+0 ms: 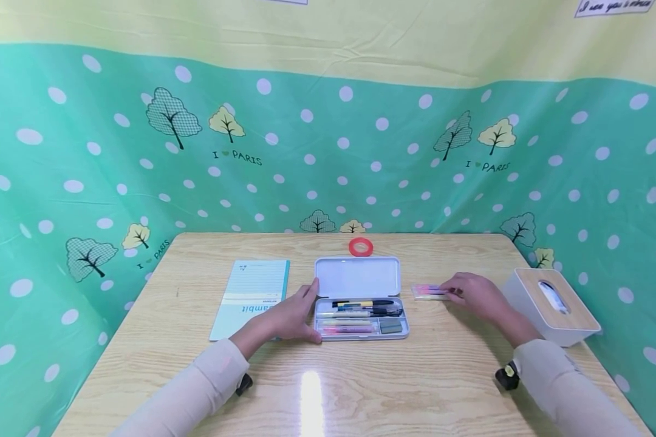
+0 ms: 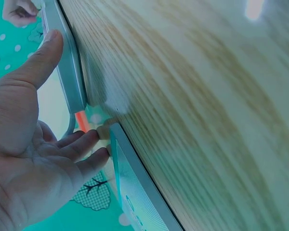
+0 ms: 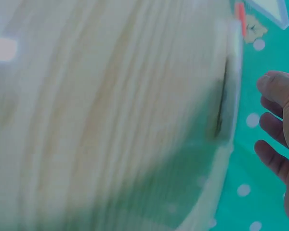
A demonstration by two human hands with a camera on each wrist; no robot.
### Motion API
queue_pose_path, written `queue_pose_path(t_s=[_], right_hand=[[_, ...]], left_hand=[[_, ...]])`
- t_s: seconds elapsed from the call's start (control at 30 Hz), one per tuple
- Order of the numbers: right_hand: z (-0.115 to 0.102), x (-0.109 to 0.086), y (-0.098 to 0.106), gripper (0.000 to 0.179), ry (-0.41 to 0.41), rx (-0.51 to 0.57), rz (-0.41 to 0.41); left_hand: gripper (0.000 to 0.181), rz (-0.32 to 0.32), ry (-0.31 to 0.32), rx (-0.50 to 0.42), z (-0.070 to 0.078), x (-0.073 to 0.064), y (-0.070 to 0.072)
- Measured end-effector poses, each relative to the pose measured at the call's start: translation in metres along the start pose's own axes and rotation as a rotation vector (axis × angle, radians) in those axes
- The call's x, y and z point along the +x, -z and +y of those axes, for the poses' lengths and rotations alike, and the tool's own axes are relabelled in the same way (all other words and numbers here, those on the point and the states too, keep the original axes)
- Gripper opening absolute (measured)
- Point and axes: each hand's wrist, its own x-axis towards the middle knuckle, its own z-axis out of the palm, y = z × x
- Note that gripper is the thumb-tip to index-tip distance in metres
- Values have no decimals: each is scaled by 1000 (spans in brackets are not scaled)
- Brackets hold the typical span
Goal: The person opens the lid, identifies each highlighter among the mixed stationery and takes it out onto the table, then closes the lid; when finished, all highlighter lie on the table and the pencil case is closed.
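Observation:
An open white pencil case (image 1: 358,278) lies mid-table with its lid tipped back. Several pens (image 1: 361,309), pink sticks (image 1: 348,328) and a dark grey block (image 1: 390,327) sit in its compartments. My left hand (image 1: 292,317) spans the case's left side, thumb at the front corner and a fingertip by the lid. In the left wrist view its other fingers extend close to the notebook's edge. To the right, my right hand (image 1: 472,294) is over the right end of a clear flat box (image 1: 427,293) with pink and purple contents. The right wrist view shows its fingers loosely bent, apart from the box.
A light blue notebook (image 1: 251,297) lies left of the case. Behind the case is a red tape roll (image 1: 361,247). A white tissue box with a wooden top (image 1: 573,298) stands beside my right forearm. A green dotted curtain (image 1: 328,152) hangs behind the table.

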Motion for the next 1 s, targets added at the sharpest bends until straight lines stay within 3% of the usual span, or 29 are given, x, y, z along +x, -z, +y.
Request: queue_pose_path(t_s=[0.37,0.57,1.0], right_hand=[[-39,18,5,16,59,41,13],[-56,28,-1,16,107,134,27],[-107,49,-10,20,170,154,-113]], left_hand=[[135,5,-7,4,-1,0,-1],[136,13,-21,9,-1,0,0],[135,6,-21,10,0,-1,0]])
